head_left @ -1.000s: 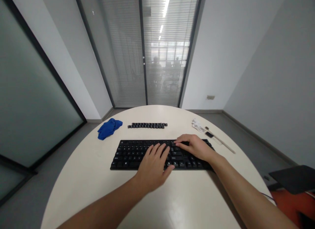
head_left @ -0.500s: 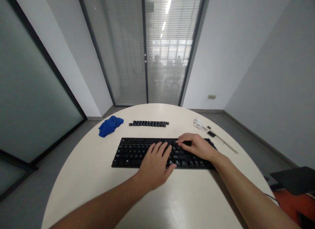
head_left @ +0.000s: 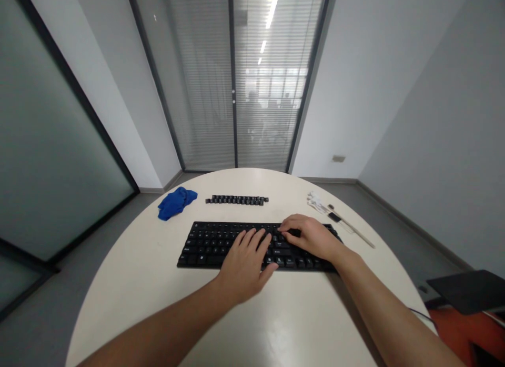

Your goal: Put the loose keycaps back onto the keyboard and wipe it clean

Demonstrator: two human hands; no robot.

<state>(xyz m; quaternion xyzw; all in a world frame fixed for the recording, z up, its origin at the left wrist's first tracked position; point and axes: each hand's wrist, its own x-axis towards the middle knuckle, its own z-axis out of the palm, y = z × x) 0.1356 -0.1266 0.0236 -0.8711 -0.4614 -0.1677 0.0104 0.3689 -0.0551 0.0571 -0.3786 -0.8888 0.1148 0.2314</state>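
Observation:
A black keyboard (head_left: 213, 246) lies across the round pale table (head_left: 130, 283) in front of me. My left hand (head_left: 245, 259) rests on its middle, palm down, with the fingers apart and nothing held. Over the right part of the keyboard is my right hand (head_left: 310, 235), its thumb and fingertips brought close at the keys near the upper edge. Whatever may be between those fingertips is too small to make out. Beyond the keyboard, several loose black keycaps (head_left: 236, 200) stand in rows.
A crumpled blue cloth (head_left: 175, 202) lies at the back left. At the back right are a white brush-like item (head_left: 315, 201), a thin stick (head_left: 357, 232) and a small black piece (head_left: 334, 217). A dark flat object (head_left: 467, 290) stands beyond the table's right edge.
The view has shifted slightly, so the keyboard and both hands appear a little further left. Both hands keep nearly the same pose on the keyboard.

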